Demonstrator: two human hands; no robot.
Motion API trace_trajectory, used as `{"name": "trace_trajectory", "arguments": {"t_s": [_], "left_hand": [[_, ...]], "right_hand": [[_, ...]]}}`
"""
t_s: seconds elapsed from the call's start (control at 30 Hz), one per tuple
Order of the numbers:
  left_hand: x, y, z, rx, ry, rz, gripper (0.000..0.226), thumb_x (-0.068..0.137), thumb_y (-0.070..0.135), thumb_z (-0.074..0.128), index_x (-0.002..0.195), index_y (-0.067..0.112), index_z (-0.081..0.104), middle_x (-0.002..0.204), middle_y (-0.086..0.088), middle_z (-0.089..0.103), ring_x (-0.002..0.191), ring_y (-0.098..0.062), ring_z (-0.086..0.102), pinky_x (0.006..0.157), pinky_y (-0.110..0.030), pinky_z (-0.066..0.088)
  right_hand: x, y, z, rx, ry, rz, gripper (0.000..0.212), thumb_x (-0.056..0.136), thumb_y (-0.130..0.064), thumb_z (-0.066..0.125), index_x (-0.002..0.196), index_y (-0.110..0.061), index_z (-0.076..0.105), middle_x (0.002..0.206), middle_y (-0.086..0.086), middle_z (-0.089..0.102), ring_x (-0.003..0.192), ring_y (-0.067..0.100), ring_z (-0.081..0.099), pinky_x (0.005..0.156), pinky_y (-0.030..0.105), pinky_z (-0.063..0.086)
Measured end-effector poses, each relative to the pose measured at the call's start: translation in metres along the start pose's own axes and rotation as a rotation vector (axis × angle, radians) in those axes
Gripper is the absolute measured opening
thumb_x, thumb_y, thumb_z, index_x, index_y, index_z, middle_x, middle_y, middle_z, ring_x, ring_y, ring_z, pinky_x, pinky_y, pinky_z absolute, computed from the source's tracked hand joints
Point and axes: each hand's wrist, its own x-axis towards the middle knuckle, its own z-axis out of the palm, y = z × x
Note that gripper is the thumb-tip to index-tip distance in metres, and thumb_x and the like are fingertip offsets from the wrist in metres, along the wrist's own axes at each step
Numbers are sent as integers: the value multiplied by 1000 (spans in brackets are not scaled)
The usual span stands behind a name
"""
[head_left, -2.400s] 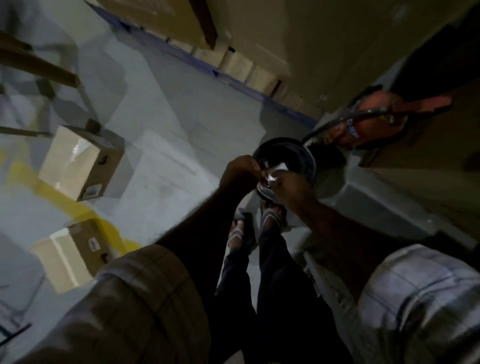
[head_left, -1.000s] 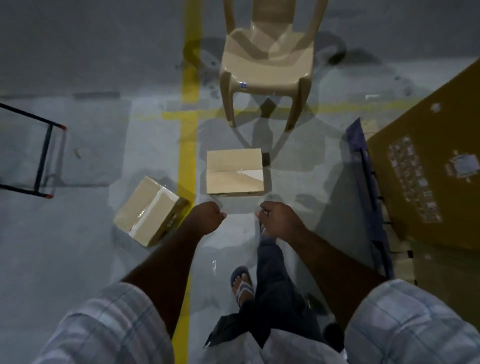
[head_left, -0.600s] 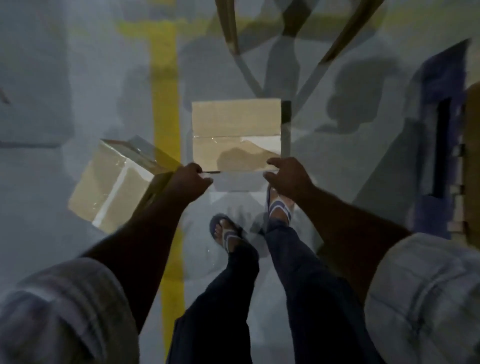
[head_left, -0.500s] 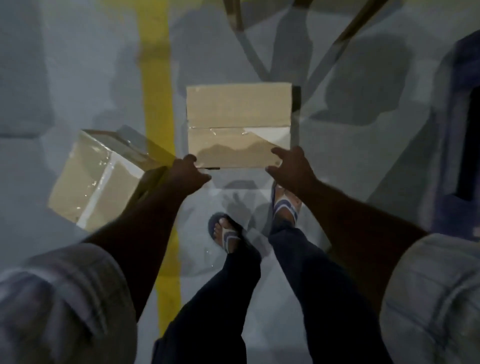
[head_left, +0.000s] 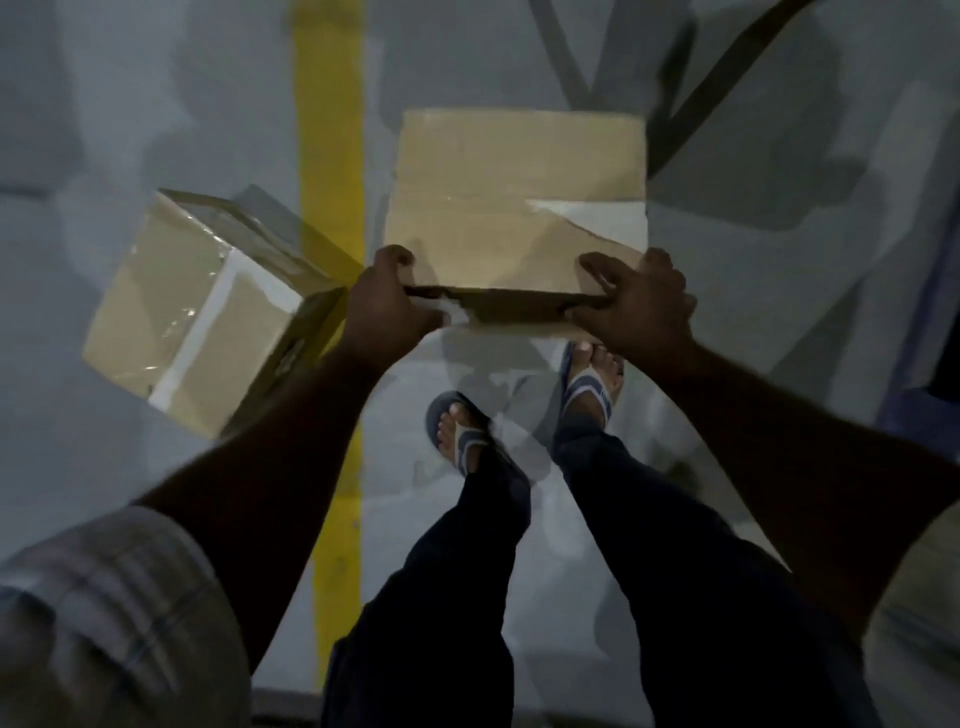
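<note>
Box (head_left: 514, 208) — on floor (head_left: 779, 291), between hands | left hand (head_left: 384, 306) and right hand (head_left: 636, 306) grip near corners, likely for a level lift | second box (head_left: 202, 312) — left of left hand, tilted

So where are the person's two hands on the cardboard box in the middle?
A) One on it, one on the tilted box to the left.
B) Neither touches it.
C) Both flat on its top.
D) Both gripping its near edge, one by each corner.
D: the left hand and the right hand each curl over the near edge of the middle box, by its two near corners.
</note>
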Motion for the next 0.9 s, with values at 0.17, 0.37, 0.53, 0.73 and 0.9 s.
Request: {"name": "trace_trajectory", "arguments": {"t_s": [0.17,0.37,0.53,0.73,0.9], "left_hand": [[-81,35,-83,59,99,30,91,55,65,81,132,26,55,113,-15,67,110,-37,60,93,-39,45],[-196,74,-178,-97,288,-84,77,59,64,81,124,27,62,110,-16,64,109,-36,58,95,-39,45],[-281,80,-245,-193,467,-98,72,60,67,79,115,23,67,104,-13,67,103,-31,62,88,-35,50],[-384,80,-279,-289,626,-261,65,63,64,80,111,22,68,105,-11,69,101,-30,64,83,-36,51],[-469,84,-275,-331,799,-436,66,62,71,75,110,26,68,102,-9,67,100,-32,63,80,-36,51]], "right_hand": [[-59,-43,-98,88,69,8,80,59,-88,60,126,-45,59,124,16,51,121,39,47,104,49,41],[-140,-101,-198,260,32,-160,78,52,-82,74,111,-31,72,128,11,57,115,24,60,104,38,48],[-199,-159,-257,264,99,-297,78,46,-84,73,103,-31,74,131,4,52,117,24,57,102,41,50],[-272,-221,-299,69,93,-517,83,48,-91,62,112,-39,70,130,11,48,113,30,59,94,43,54],[-328,-262,-322,-62,2,-735,70,62,-75,68,117,-32,71,132,15,49,108,30,61,93,36,52]]}}
